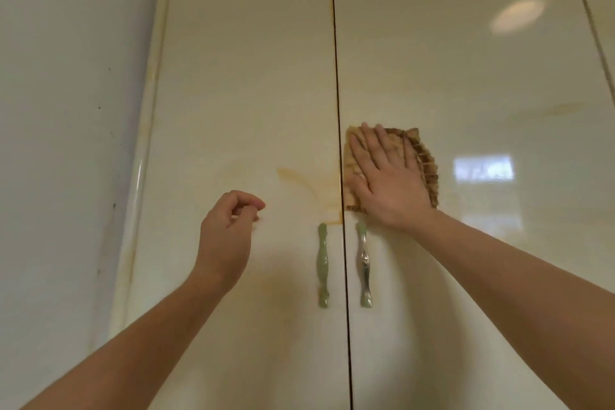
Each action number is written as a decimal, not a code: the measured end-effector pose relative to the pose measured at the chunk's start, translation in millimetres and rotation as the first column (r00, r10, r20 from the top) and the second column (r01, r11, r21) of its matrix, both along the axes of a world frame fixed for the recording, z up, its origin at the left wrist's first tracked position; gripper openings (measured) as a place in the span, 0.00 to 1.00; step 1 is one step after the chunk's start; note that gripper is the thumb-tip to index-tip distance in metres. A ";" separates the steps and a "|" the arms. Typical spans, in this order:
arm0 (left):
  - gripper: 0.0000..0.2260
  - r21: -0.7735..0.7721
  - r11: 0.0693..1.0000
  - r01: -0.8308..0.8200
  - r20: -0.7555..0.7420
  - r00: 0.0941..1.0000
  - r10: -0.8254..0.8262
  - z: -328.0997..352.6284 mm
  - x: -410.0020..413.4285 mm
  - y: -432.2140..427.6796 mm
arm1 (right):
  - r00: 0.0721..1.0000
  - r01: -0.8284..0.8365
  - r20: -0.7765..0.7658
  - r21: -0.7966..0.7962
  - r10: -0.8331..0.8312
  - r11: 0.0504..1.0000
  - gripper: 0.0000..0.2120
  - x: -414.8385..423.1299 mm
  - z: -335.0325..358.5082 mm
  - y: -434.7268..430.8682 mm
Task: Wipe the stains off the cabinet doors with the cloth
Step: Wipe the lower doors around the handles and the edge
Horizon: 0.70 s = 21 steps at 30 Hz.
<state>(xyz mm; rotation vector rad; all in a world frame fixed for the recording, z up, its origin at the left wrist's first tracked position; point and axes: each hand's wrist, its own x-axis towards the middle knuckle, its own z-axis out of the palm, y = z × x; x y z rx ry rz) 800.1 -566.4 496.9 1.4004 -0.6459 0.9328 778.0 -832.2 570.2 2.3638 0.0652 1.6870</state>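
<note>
Cloth [427,163] pressed flat on the right door [466,60]

On the left door [239,76], the left hand [226,233] is raised close to the panel, fingers curled in and holding nothing. To its right, an orange stain [309,186] smears toward the centre gap, above two green handles [322,265]. Just past the gap, the right hand [386,176], fingers straight, presses the brown cloth against the right door.

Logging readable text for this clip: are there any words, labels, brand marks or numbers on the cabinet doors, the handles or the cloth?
None: no text shows anywhere in this view.
Cabinet doors: plain glossy cream, only orange stains.
Handles: no mark visible.
Cloth under the right hand: a woven pattern, no label.
Bright reflection: blurred, no lettering.
</note>
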 end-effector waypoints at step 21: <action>0.12 -0.037 0.996 -0.081 0.012 0.997 0.081 -25.0 37.0 119.2 | 0.896 -0.301 -0.423 -0.364 0.131 0.881 0.31 147.2 -41.3 264.6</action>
